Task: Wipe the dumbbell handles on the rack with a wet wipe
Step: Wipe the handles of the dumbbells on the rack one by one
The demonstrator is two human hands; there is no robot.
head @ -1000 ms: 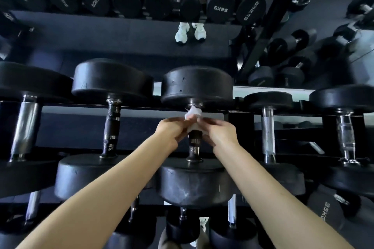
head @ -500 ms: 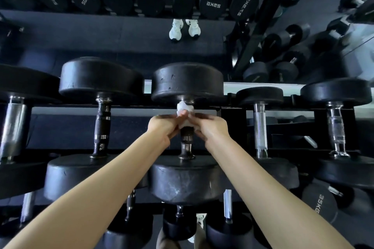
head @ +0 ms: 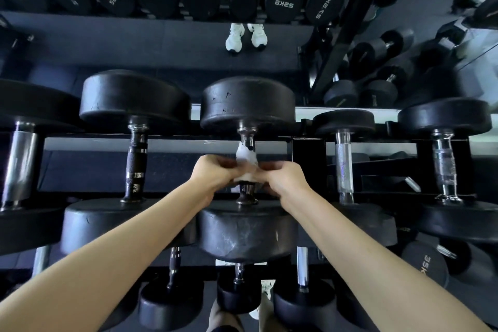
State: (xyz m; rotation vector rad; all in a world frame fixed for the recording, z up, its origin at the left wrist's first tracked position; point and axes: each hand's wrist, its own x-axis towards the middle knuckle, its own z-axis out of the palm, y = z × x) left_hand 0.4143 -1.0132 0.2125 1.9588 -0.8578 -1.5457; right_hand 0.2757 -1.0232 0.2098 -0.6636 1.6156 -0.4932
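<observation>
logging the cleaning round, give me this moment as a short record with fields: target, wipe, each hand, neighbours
target: dumbbell handle straight ahead, in the middle of the row
wipe: white wet wipe wrapped round the handle's mid part
left: left hand pinches the wipe from the left
right: right hand pinches the wipe from the right
bare parts: both ends of the handle show
neighbours: black handle to the left, chrome handle to the right, neither touched

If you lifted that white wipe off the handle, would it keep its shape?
Likely not: the wipe is creased and wrapped round the handle, so it looks limp. It probably weighs almost nothing; the left hand and right hand just pinch it. Being so thin, it may tear if tugged hard.
</observation>
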